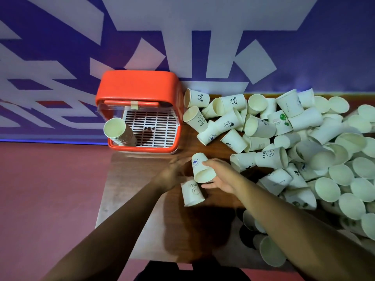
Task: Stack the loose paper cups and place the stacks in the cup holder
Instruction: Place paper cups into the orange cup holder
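One stack (119, 132) stands in the holder (140, 82), at 11 o'clock. The left grip (174, 167) is blurred; I cannot tell its shape. The HELLO cup (191, 194) lies on the surface (125, 175), pointing 12 to 6. It is at 7 o'clock from the cup (199, 165) that the right grip (221, 175) holds.

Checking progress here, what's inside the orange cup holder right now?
One stack of cups leans at the front left of the holder, on its white grate. The orange top covers the rear, so anything back there is hidden.
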Available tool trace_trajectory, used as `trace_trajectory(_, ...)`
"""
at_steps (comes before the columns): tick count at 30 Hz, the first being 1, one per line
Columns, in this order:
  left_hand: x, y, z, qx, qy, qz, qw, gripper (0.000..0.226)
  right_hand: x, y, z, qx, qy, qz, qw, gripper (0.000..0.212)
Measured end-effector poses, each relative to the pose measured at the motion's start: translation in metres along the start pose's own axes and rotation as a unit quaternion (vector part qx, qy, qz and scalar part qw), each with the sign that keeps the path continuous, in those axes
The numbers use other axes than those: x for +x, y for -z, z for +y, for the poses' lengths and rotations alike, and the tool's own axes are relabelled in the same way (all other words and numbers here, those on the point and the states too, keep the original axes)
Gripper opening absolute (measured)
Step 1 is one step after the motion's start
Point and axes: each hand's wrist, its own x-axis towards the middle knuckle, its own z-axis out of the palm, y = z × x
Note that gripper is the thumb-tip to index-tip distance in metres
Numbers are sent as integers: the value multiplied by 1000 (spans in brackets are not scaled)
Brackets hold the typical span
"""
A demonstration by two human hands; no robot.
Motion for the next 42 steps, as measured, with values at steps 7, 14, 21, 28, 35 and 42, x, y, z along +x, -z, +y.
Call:
trace_trajectory(7, -31, -9, -8, 18, 78, 25, 996, 66, -10, -1, 23, -80, 73, 180, 978, 53)
trace_trajectory(14, -62, -11, -41, 88, 252, -42, 963, 90, -19, -24, 65, -95, 51, 168, 980, 53)
trace_trajectory(21, -65, 25, -63, -212, 223, 127, 943, 59, -21, -50, 58, -147, 88, 209, 963, 59)
trace_trajectory(28, -77, 103, -52, -494, 90, 158, 850, 66, -40, -85, 6, -126, 160, 171, 964, 45)
trace_trajectory(35, -103, 174, -58, -532, 26, 202, 822, 42, -52, -136, -43, -184, 239, 123, 945, 42)
trace_trajectory(42, -104, 216, -73, -500, -8, 211, 840, 48, -36, -179, -71, -248, 304, 171, 904, 60)
